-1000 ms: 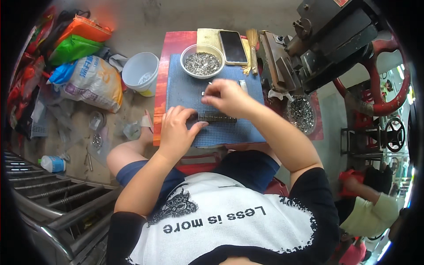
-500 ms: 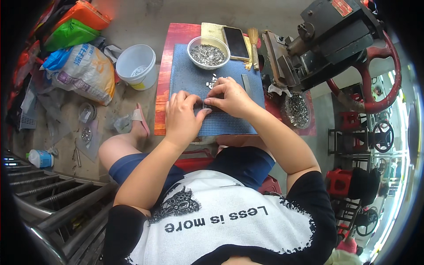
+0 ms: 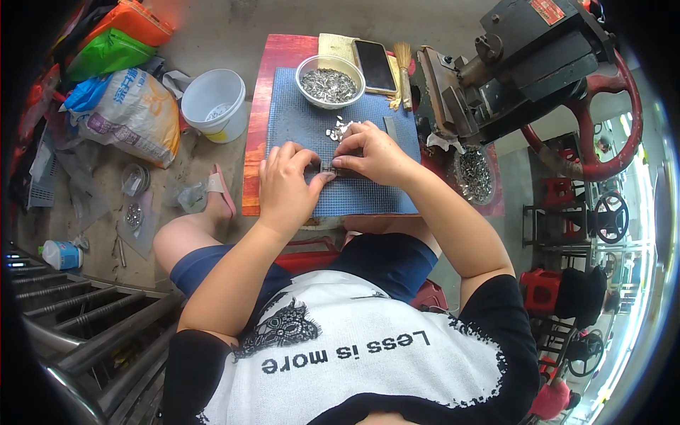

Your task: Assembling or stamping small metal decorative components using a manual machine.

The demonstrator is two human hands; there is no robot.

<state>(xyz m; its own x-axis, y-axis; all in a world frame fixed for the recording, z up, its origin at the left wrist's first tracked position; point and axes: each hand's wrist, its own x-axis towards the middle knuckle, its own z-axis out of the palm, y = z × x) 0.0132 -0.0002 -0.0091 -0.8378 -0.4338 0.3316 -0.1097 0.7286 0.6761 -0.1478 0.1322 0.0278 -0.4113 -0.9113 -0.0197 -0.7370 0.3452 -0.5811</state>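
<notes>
On the blue ribbed mat (image 3: 297,113), my two hands meet fingertip to fingertip. Between the thumb and curled fingers of my left hand (image 3: 289,183) is a small grey metal block (image 3: 328,170), partly covered by the fingers. My right hand (image 3: 375,154) comes in from the other side, thumb and forefinger pinched at the same block; any small piece in that pinch is too tiny to make out. Just beyond the fingers lies a loose cluster of small shiny metal pieces (image 3: 334,132). A white bowl (image 3: 302,91) full of similar pieces stands behind it.
A phone (image 3: 375,65), a straw brush (image 3: 403,67) and a flat metal strip (image 3: 390,127) lie along the right. A dark press (image 3: 524,71) with a red handwheel stands beside a tub of metal parts (image 3: 476,177). At left are a white bucket (image 3: 212,127) and a filled sack (image 3: 131,117).
My right fingers have shifted slightly, and a bit more of the grey block shows between the hands. The whole view has moved a little; the hands stay together on the mat.
</notes>
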